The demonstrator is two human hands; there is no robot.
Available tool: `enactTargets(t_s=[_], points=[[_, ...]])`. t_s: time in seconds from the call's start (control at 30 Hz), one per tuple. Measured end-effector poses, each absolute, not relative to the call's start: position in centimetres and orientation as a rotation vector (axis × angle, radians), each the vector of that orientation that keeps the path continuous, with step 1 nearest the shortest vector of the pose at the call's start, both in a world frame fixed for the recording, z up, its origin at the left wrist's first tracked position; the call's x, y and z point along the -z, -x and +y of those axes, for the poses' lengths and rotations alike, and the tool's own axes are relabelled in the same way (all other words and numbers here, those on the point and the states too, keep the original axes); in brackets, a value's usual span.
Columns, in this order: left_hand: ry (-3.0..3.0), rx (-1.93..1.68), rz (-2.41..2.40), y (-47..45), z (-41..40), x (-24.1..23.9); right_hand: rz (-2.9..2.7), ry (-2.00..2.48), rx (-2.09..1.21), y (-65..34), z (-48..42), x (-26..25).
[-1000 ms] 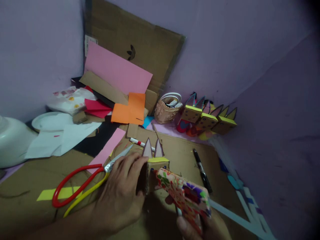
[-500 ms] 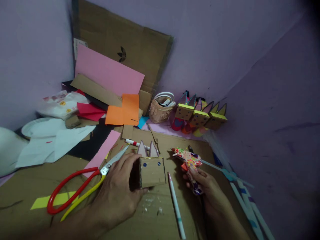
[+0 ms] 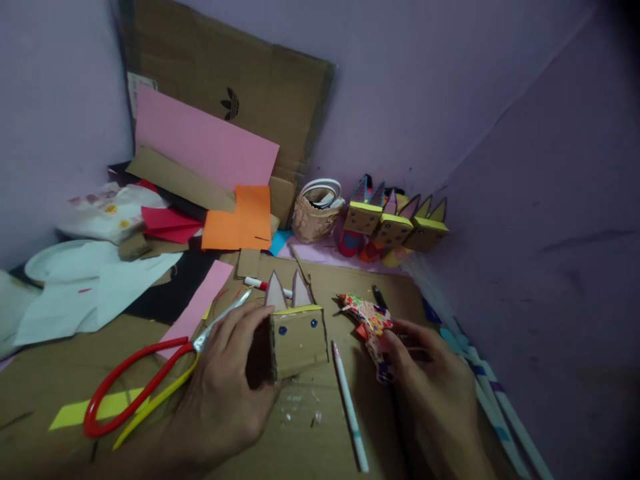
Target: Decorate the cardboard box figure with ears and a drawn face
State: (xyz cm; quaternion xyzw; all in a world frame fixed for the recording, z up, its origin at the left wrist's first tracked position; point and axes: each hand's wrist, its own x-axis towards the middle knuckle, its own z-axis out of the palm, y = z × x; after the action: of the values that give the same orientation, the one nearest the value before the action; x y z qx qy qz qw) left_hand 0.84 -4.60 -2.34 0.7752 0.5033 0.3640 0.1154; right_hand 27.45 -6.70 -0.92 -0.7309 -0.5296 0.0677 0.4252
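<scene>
The left hand grips the left side of a small cardboard box head over the middle of the cardboard-covered surface, its fingers curved along the top left edge and its thumb low, pinching the box between them. The box has two dark-outlined pointed ears, a yellow strip along its top and two dark blue eyes on the front. The right hand is at the grip of a flower-patterned glue gun, toward the surface's right edge; its fingers are curled, with the thumb against the grip, but I cannot tell how firmly they hold it. The gun's nozzle points left, toward the box. Between box and gun, a white pen with a pinkish tip slants toward the near edge, and a black pen lies just behind the gun. Scissors with red and yellow handles lie left of the left hand, their red loop across a yellow paper strip. Behind the ears is a red-and-white marker. Near the surface's far right corner, three eared box figures stand beside a small basket; orange paper sits near the far edge.
</scene>
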Motion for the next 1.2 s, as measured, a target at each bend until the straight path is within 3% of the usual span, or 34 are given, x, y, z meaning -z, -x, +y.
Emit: enactTargets(t_s=[0.27,1.07,1.2], points=[[-2.259,-0.972,1.491,-0.9,-4.5,2.3,-1.928,1.145,0.096,-22.0,-8.8,-0.1],[-2.391,-1.008,1.438,-1.4,-5.2,1.9,-2.211,1.237,0.071,-21.1,-8.5,0.5],[-2.377,-0.981,1.437,-1.4,-5.1,2.0,-2.008,1.199,-0.241,-20.9,-8.5,0.3]])
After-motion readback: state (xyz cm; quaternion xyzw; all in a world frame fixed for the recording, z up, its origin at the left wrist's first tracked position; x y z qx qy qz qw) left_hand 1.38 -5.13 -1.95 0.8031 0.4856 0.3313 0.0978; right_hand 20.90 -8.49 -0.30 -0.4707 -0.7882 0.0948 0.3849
